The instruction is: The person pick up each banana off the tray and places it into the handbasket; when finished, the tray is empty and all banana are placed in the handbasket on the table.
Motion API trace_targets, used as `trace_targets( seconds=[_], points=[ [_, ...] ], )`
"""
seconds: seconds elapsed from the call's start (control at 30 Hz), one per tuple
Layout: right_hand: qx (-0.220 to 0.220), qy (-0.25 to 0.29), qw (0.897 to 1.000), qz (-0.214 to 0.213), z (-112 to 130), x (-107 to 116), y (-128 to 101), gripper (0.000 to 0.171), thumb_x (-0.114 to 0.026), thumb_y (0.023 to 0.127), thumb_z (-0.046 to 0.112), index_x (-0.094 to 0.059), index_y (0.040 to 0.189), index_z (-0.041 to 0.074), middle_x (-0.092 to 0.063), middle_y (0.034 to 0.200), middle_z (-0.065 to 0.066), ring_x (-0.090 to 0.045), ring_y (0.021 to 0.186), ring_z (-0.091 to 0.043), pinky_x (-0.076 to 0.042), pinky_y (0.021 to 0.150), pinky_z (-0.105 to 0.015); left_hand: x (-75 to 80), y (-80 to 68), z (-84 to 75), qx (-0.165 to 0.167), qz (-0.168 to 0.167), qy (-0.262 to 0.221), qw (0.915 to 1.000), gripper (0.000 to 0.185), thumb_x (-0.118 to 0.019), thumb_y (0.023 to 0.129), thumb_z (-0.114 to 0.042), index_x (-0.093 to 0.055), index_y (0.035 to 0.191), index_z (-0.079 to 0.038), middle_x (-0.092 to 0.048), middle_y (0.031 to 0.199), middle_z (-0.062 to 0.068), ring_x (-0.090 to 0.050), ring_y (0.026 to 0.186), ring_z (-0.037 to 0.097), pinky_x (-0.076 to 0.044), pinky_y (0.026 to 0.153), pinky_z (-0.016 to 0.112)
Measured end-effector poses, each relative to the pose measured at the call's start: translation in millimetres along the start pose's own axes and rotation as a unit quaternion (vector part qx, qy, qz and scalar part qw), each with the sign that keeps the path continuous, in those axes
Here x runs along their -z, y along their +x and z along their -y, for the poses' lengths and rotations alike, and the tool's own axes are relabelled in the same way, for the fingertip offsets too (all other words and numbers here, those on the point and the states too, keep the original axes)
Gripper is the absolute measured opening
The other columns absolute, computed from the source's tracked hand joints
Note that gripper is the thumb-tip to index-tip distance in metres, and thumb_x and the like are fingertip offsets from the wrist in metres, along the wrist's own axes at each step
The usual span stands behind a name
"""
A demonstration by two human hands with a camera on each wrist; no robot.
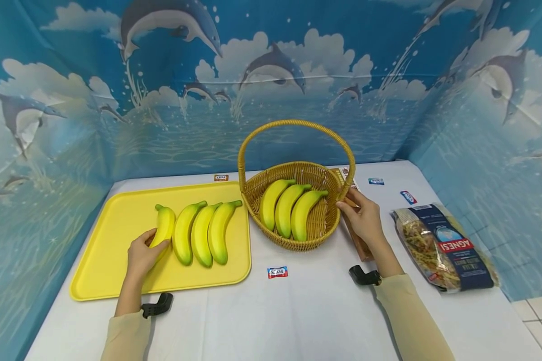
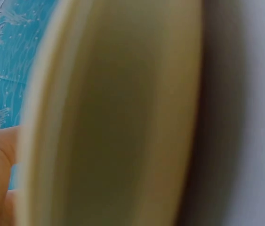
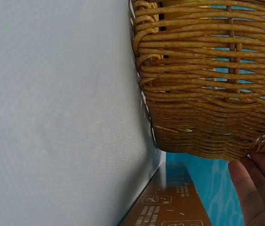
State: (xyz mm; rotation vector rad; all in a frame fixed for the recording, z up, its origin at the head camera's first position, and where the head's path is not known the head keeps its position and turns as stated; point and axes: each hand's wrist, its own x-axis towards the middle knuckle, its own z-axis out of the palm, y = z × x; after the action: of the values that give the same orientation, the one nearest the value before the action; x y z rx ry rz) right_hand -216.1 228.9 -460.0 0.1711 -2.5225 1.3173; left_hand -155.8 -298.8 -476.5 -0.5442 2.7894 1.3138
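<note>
A yellow tray (image 1: 117, 271) is shown at the left of the white table (image 1: 298, 311), bearing four bananas side by side. The leftmost banana (image 1: 164, 225) is gripped at its lower end by the left hand (image 1: 141, 255), the fingers curled round it while it lies on the tray; the remaining three tray bananas (image 1: 201, 233) lie just beside it, the nearest touching or nearly so. In the left wrist view only a blurred yellow surface (image 2: 113, 113) and part of the hand are resolved.

At centre, a wicker basket (image 1: 257, 193) with an upright hoop handle (image 1: 296, 124) holds three basket bananas (image 1: 286, 208). Its right rim is steadied by the right hand (image 1: 365, 216), whose fingers (image 3: 257, 188) rest against the weave; whether they pinch the rim cannot be told. A brown carton (image 3: 170, 202) lies beneath that hand, and a bag of pasta (image 1: 442, 248) lies further right.

The step in hand is judged to be the lifting of a banana for transfer to the basket. A clean lift past the neighbouring fruit and over the tray lip is called for, then passage under or beside the handle. Free room in the basket remains at its right side.
</note>
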Motion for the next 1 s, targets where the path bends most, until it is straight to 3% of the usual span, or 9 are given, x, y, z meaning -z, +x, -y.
trace_targets(
  seconds=[0.13, 0.33, 0.5, 0.67, 0.8, 0.87, 1.0],
  points=[
    [0.001, 0.003, 1.000, -0.002, -0.2, 0.3, -1.1, 0.053, -0.063, 0.096, 0.026, -0.049, 0.144, 0.009, -0.057, 0.137, -0.020, -0.062, 0.116, -0.039, -0.054, 0.086, -0.046, -1.3, -0.4, -0.6, 0.002, -0.018, -0.013, 0.9998, 0.062, -0.064, 0.092, -0.020, -0.042, 0.144, 0.006, -0.046, 0.143, 0.030, -0.044, 0.132, 0.043, -0.038, 0.108, 0.051],
    [-0.005, 0.004, 1.000, 0.002, 1.5, -0.5, -1.6, 0.053, -0.064, 0.095, 0.025, -0.049, 0.144, 0.010, -0.057, 0.138, -0.019, -0.061, 0.118, -0.038, -0.053, 0.089, -0.047, -1.9, -6.8, -11.3, -0.018, -0.085, -0.032, 0.9957, 0.059, -0.067, 0.091, -0.019, -0.048, 0.141, 0.004, -0.052, 0.136, 0.027, -0.049, 0.120, 0.038, -0.041, 0.098, 0.045],
    [0.000, 0.003, 1.000, 0.001, 1.6, 0.5, 0.0, 0.053, -0.064, 0.095, 0.024, -0.049, 0.144, 0.010, -0.057, 0.138, -0.019, -0.062, 0.116, -0.039, -0.053, 0.089, -0.048, -1.9, -22.8, -39.8, -0.082, -0.139, -0.068, 0.9845, 0.055, -0.072, 0.087, -0.017, -0.056, 0.136, 0.000, -0.060, 0.127, 0.018, -0.051, 0.105, 0.020, -0.040, 0.088, 0.030],
    [0.002, 0.003, 1.000, 0.003, 2.0, 0.8, 0.9, 0.054, -0.063, 0.095, 0.025, -0.048, 0.145, 0.010, -0.056, 0.138, -0.020, -0.061, 0.117, -0.039, -0.053, 0.089, -0.048, -6.1, -50.9, -80.2, -0.174, -0.174, -0.119, 0.9620, 0.051, -0.077, 0.081, -0.011, -0.063, 0.130, -0.004, -0.064, 0.110, -0.001, -0.048, 0.090, 0.000, -0.040, 0.077, 0.019],
    [-0.001, 0.004, 1.000, 0.004, 2.4, 1.0, 1.0, 0.054, -0.064, 0.095, 0.025, -0.049, 0.145, 0.010, -0.056, 0.138, -0.019, -0.061, 0.118, -0.039, -0.053, 0.090, -0.049, -17.4, -71.2, -110.7, -0.247, -0.152, -0.134, 0.9477, 0.052, -0.079, 0.077, -0.006, -0.065, 0.128, -0.005, -0.067, 0.105, 0.004, -0.051, 0.089, 0.002, -0.040, 0.073, 0.015],
    [-0.002, 0.004, 1.000, 0.004, 2.3, 1.0, 1.1, 0.053, -0.064, 0.095, 0.025, -0.049, 0.144, 0.011, -0.057, 0.138, -0.019, -0.061, 0.118, -0.039, -0.053, 0.089, -0.048, -26.2, -78.4, -124.5, -0.278, -0.126, -0.124, 0.9443, 0.053, -0.081, 0.076, -0.006, -0.065, 0.127, -0.005, -0.068, 0.106, 0.012, -0.052, 0.088, 0.005, -0.042, 0.072, 0.016],
    [-0.004, 0.007, 1.000, 0.004, 2.2, 0.5, 1.1, 0.053, -0.064, 0.095, 0.025, -0.050, 0.144, 0.010, -0.057, 0.138, -0.019, -0.060, 0.119, -0.038, -0.053, 0.090, -0.048, -50.2, -88.7, -151.3, -0.327, -0.059, -0.098, 0.9380, 0.054, -0.082, 0.075, -0.013, -0.066, 0.126, -0.006, -0.070, 0.105, 0.011, -0.057, 0.088, 0.013, -0.047, 0.070, 0.023]
  ],
)
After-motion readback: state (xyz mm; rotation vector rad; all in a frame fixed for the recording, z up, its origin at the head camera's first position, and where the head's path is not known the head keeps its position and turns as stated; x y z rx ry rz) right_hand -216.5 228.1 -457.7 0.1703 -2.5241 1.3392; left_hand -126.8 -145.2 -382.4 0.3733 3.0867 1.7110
